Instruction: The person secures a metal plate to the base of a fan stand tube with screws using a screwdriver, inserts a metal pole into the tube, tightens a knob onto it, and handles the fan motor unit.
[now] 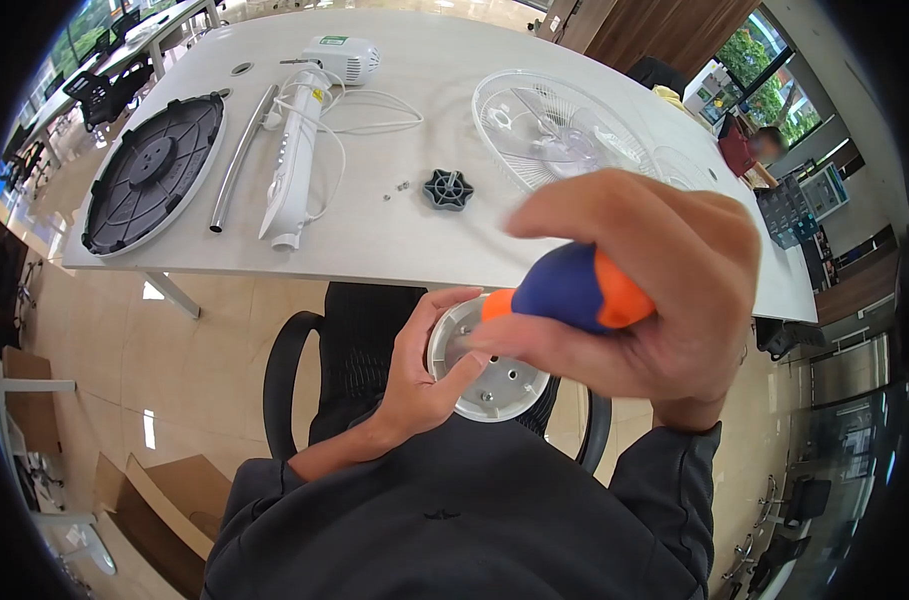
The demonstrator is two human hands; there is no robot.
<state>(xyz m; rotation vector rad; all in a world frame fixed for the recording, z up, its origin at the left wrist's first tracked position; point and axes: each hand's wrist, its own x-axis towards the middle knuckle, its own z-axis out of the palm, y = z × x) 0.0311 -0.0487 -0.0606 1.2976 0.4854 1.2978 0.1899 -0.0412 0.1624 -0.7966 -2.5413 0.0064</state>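
Note:
My left hand grips the rim of a round white plastic housing held over my lap. Holes and small metal fittings show on the housing's inner face. Wrapped around the blue and orange handle of a screwdriver, my right hand is close to the camera, above the housing. The screwdriver's shaft and tip are hidden behind my fingers, so I cannot tell whether it touches a screw.
On the white table lie a dark round base, a metal tube, a white stand piece, a motor unit, a black knob, several small screws and clear fan parts. A cardboard box stands on the floor.

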